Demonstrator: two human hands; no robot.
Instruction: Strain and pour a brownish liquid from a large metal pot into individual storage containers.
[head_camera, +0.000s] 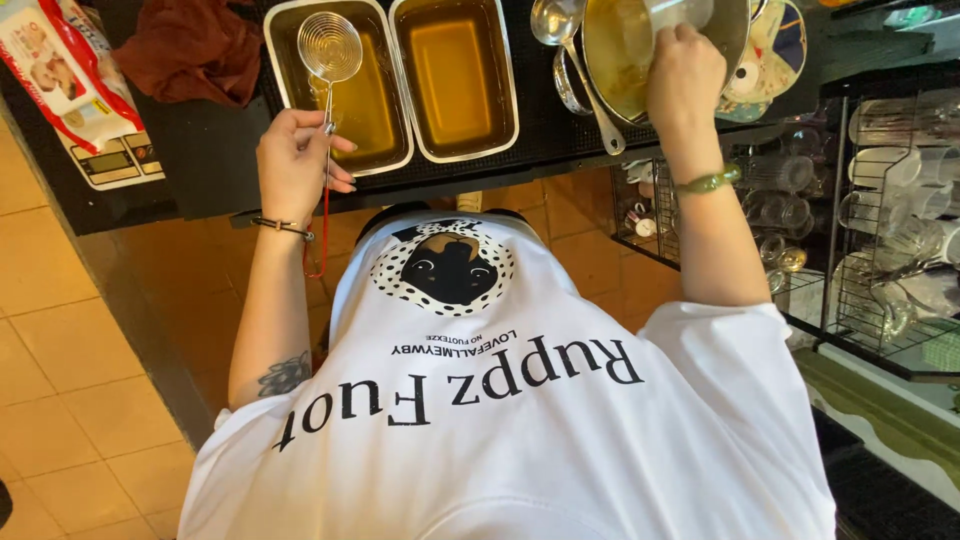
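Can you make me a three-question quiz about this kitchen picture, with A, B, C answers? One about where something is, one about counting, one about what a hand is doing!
1. Where is the wire skimmer?
A. over the left pan
B. on the floor
C. in the rack

2. How many rectangular metal pans?
A. one
B. two
C. four

3. What is the right hand doing?
A. hanging free
B. gripping the round pot at its rim
C. resting flat

Answers: 1 A, the left hand holds it there; 2 B, side by side; 3 B, fingers curl over the edge.
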